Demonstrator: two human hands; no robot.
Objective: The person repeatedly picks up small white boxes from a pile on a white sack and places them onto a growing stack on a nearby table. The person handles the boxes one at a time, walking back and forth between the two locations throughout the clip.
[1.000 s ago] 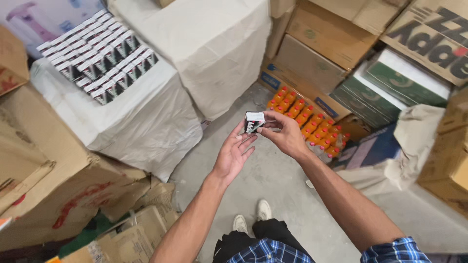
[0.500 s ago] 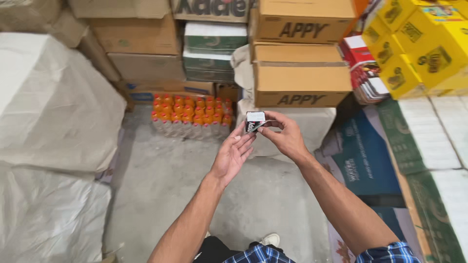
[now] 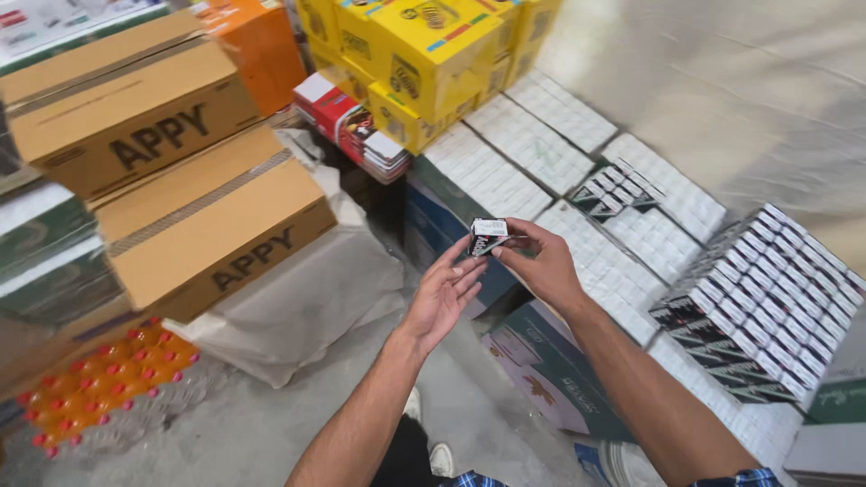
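Observation:
A small black and white box is held in front of me at chest height. My right hand grips it between thumb and fingers from the right. My left hand is flat, palm up, fingers spread, its fingertips touching the underside of the box. To the right stand stacks of similar small black and white boxes on white packs.
Brown cardboard cartons are stacked at the left. Yellow cartons stand at the top centre, above white packs. A shrink-wrapped pack of orange bottles lies on the concrete floor at lower left. A white sack lies under the cartons.
My view has swung to the right, from the orange bottles and brown cartons toward the stacks of small boxes. Both hands keep the same hold on the small box.

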